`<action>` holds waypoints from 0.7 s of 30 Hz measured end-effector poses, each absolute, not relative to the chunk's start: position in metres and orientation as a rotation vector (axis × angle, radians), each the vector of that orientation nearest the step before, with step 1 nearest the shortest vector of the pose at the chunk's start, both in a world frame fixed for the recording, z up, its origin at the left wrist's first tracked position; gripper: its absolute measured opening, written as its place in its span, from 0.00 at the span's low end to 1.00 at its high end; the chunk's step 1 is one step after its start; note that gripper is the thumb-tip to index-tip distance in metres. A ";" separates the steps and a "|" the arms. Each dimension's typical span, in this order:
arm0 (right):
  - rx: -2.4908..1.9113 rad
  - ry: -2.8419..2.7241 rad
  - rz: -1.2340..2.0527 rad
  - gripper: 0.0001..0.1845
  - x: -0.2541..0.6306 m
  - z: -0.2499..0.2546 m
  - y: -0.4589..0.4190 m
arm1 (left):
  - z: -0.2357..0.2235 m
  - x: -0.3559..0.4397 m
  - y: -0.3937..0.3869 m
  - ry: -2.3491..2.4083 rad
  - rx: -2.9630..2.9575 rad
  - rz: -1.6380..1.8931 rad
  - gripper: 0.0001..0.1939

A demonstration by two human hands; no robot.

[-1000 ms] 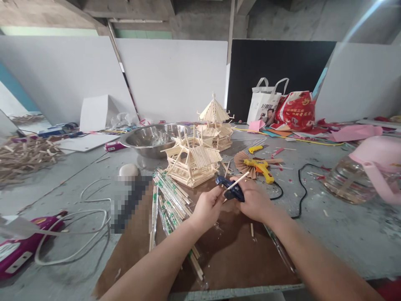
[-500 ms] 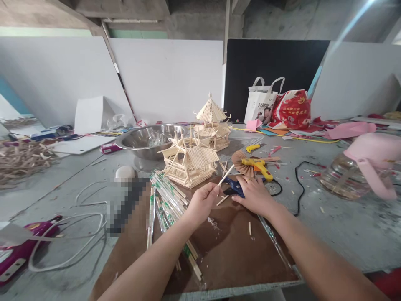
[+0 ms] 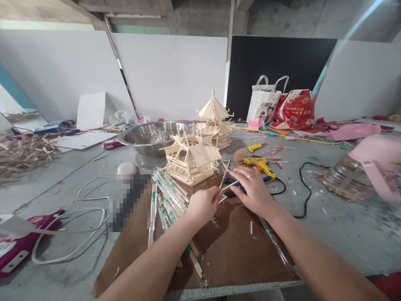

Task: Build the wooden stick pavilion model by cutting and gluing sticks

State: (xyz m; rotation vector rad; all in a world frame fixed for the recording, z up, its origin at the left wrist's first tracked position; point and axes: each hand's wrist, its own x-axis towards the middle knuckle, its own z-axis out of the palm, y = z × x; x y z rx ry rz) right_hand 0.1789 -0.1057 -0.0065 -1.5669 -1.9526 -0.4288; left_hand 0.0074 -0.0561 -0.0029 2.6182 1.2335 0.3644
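Note:
My left hand (image 3: 203, 205) is closed in a pinch on a thin wooden stick (image 3: 229, 185), whose free end points right. Close by on the right, my right hand (image 3: 254, 190) has its fingers stretched out and the thumb apart, at that stick's far end; whether it touches the stick I cannot tell. Partly hidden under the right hand lies a blue-handled hand tool (image 3: 232, 192). Another thin stick (image 3: 224, 173) slants up beside my left fingertips. Beyond the hands stands a roofed stick model (image 3: 191, 165), with a taller pointed-roof stick pavilion (image 3: 214, 112) behind it.
Plastic-wrapped stick bundles (image 3: 171, 196) lie left on a brown board (image 3: 232, 259). A yellow glue gun (image 3: 261, 164) with a black cord rests behind my right hand. A steel basin (image 3: 138, 138) stands back left, a pink-lidded jug (image 3: 347, 175) right, a purple power strip (image 3: 28, 238) left.
My right hand has lifted off the blue-handled tool and shifted towards the left hand's stick. The held stick has swung from pointing steeply up to lying flatter, towards the right.

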 end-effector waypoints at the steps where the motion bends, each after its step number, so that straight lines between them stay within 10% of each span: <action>1: -1.553 -2.004 -0.407 0.16 0.176 -0.006 -0.106 | -0.003 0.008 -0.057 1.236 2.654 0.342 0.20; 21: -1.814 -2.053 -0.351 0.15 0.163 -0.009 -0.114 | -0.001 0.010 -0.062 1.255 2.853 0.275 0.17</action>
